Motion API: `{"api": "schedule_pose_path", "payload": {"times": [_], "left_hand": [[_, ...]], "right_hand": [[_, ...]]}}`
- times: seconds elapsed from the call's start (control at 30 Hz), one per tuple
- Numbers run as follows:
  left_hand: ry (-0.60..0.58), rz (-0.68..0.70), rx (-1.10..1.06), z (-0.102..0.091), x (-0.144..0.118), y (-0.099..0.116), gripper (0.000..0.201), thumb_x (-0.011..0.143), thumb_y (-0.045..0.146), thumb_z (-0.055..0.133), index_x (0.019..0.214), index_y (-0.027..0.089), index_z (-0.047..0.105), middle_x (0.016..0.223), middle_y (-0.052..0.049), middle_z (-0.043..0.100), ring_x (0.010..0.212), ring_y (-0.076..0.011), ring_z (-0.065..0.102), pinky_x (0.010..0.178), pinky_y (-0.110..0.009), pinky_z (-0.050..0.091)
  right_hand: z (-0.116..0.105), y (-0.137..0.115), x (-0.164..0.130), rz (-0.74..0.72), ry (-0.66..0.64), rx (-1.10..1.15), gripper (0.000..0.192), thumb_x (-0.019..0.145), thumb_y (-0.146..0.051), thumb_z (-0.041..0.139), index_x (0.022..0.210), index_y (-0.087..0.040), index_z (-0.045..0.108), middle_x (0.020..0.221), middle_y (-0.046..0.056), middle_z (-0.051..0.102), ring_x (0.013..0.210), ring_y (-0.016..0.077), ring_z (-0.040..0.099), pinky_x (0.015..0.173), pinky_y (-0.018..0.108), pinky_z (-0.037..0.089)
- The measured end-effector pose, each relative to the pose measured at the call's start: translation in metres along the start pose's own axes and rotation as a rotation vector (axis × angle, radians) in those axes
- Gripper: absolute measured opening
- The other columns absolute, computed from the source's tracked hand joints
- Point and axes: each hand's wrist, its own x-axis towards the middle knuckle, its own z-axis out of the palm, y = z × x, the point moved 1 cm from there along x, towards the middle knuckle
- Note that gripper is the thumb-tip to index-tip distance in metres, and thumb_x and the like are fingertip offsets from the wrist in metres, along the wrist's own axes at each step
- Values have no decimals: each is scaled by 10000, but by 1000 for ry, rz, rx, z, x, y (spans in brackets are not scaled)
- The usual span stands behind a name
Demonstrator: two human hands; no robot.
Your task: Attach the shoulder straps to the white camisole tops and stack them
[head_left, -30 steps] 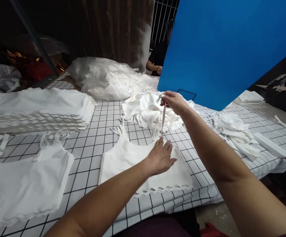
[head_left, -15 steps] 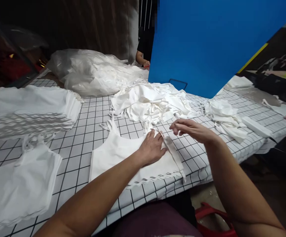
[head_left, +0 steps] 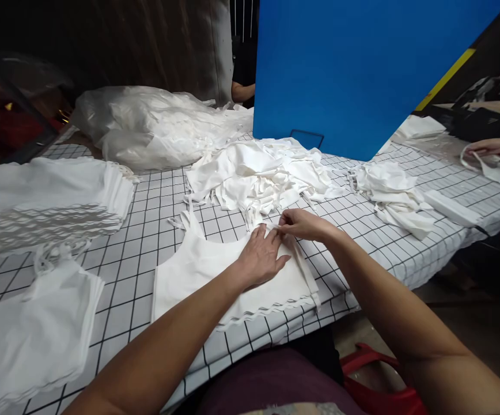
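A flat white garment piece (head_left: 198, 271) with a scalloped lower edge lies on the checked table cover (head_left: 155, 207) in front of me. My left hand (head_left: 261, 256) presses flat on its right part, fingers spread. My right hand (head_left: 299, 223) pinches the top of a narrow white strap (head_left: 304, 268) at the piece's upper right corner, right beside my left fingertips. The strap runs down along the piece's right edge.
A heap of loose white pieces (head_left: 262, 176) lies just beyond my hands. Stacks of folded white cloth sit at left (head_left: 46, 199) and near left (head_left: 29, 334). A bagged bundle (head_left: 146, 124), a blue board (head_left: 362, 69), a smaller pile (head_left: 392, 193) and another person's hands (head_left: 498, 150) are around.
My right hand came down from holding the strap up high, laid it along the piece's right edge, and now pinches its top beside my left hand. The left hand stayed pressed on the cloth.
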Motion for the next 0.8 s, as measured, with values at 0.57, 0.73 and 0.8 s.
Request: {"api": "schedule_pose_path", "payload": {"times": [0.57,0.73,0.8], "left_hand": [[-45,-31,-5,4,3,-2,621,982,523,345,1436,111,442,1580,-152,359,1476,-426,220,1205,-547,175],[-31,-59,-74,2,3,-1,661,963,497,422,1522,157,327,1648,-136,199,1493,-431,178,1203,-562,188],[-12,-75,-144,-2,3,-2,759,931,479,504,1565,182,210,1665,-138,120,1509,-416,144,1207,-570,184]], "right_hand": [[-36,56,-145,-79,-475,271,298,926,-434,605,1012,-190,753,895,81,734,849,209,669,772,310,520],[-37,56,-129,-310,-523,358,243,913,-389,638,907,-183,767,853,71,703,830,193,654,784,326,512],[-38,51,-111,-442,-394,441,240,899,-401,657,867,-191,769,813,58,665,795,175,617,765,324,495]]}}
